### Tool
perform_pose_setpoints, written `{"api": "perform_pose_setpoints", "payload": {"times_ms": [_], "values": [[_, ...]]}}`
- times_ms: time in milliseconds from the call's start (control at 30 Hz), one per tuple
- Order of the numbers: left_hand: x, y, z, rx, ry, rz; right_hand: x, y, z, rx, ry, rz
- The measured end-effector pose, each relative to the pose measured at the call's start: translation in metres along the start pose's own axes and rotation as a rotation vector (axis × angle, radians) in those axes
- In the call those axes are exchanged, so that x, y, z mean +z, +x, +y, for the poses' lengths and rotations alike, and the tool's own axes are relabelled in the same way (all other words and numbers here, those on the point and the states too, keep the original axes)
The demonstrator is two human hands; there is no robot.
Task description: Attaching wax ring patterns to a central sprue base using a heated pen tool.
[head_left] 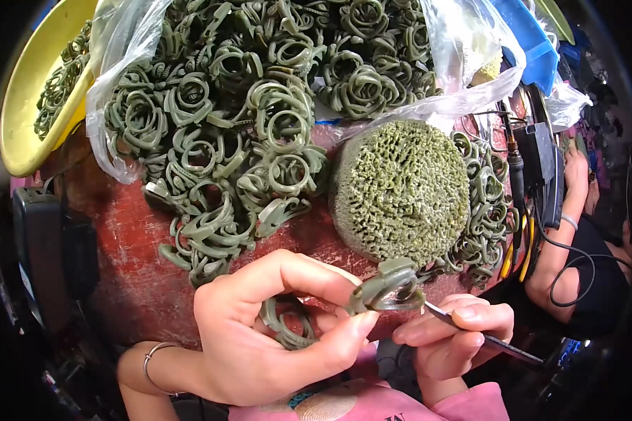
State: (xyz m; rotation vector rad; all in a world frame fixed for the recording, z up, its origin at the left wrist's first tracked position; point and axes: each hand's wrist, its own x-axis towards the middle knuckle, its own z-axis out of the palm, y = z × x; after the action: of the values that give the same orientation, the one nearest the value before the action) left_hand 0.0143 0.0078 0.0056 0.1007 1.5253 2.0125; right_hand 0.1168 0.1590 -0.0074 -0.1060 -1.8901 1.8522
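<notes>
My left hand (pixel 274 330) pinches a glossy dark-green ring-shaped piece (pixel 390 286) between thumb and forefinger, above the table's near edge. A second green ring (pixel 288 326) is tucked inside the curl of the same hand's fingers. My right hand (pixel 463 337) grips a slim metal hand tool (pixel 495 342) with a bright, thin front end and a darker rear. Its tip meets the right side of the pinched ring; the tool's exact kind cannot be made out. Just beyond both hands stands a rough, porous green round block (pixel 404 189).
A heap of similar green rings (pixel 281 133) spills from a clear plastic bag (pixel 123 91) onto the worn red table (pixel 133 281). More lie right of the block. Around them are a yellow bowl (pixel 21 105), blue tray (pixel 530 45), yellow-handled tool (pixel 528 245) and another person's arm (pixel 569 203).
</notes>
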Motion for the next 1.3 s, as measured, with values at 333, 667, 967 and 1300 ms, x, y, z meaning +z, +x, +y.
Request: {"api": "perform_pose_setpoints", "payload": {"times_ms": [333, 667, 967, 1300], "values": [[-0.002, 0.002, -0.003, -0.026, -0.082, -0.074, 0.000, -0.002, 0.014, -0.062, 0.073, -0.031], [-0.006, 0.005, -0.002, -0.103, -0.140, -0.125, 0.000, -0.002, 0.018, -0.042, 0.178, -0.027], [-0.007, 0.005, -0.004, -0.076, -0.179, -0.140, -0.005, 0.004, 0.025, -0.095, 0.119, -0.102], [-0.009, 0.007, -0.006, -0.098, -0.192, -0.181, -0.004, 0.008, 0.024, -0.060, 0.133, -0.101]]}}
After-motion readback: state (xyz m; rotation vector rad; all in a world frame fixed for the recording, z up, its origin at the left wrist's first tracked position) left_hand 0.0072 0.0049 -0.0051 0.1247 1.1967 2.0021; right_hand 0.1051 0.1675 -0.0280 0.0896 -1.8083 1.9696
